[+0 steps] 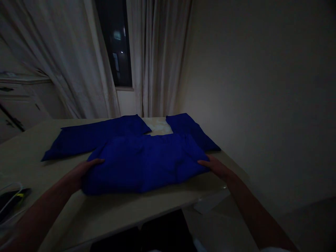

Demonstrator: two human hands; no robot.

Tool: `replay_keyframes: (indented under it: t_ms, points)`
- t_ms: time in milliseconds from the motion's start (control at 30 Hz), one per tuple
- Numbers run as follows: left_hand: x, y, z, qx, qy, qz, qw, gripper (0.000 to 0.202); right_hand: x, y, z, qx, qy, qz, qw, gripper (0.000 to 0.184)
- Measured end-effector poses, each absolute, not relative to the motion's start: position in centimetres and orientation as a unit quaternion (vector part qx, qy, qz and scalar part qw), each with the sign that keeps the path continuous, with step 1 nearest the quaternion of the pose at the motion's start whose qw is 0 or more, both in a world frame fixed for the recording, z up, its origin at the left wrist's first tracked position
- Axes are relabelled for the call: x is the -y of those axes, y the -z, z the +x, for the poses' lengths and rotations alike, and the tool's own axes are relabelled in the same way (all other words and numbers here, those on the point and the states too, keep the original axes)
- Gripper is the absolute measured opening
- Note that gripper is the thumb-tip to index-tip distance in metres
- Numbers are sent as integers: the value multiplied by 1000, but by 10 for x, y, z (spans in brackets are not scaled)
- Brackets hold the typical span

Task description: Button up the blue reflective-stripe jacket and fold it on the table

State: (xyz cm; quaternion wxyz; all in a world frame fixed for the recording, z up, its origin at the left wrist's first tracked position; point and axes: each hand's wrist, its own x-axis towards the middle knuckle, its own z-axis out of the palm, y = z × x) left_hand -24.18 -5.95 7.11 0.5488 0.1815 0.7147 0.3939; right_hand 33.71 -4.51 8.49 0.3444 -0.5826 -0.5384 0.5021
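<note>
A bright blue garment (141, 157) lies spread on a pale table (105, 213), its body folded toward me and two sleeves reaching left and right at the back. My left hand (81, 173) rests at the garment's left edge, fingers tucked against the cloth. At the right edge my right hand (216, 166) does the same, with its fingertips on the fabric. The room is dim, so I cannot make out whether either hand pinches the cloth or only presses on it.
White curtains (157, 56) and a dark window (117, 42) stand behind the table. A plain wall is at the right. A dark object with a white cord (12, 201) lies at the table's left front. Cabinets (18, 105) are at the far left.
</note>
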Motion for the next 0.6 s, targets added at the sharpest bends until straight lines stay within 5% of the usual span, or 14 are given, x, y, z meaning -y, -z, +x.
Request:
replay_keyframes:
  t_ms: [100,300,600]
  points:
    - [103,-56,-255,-711,-360,89,597,52,87,-115,384,557,-530,-561,309,69]
    - [150,-39,-237,-647,-434,240,579,60,124,-98,401,468,-577,-616,260,56]
    - [138,-58,-187,-647,-374,363,556,88,122,-70,373,589,-419,-635,273,67]
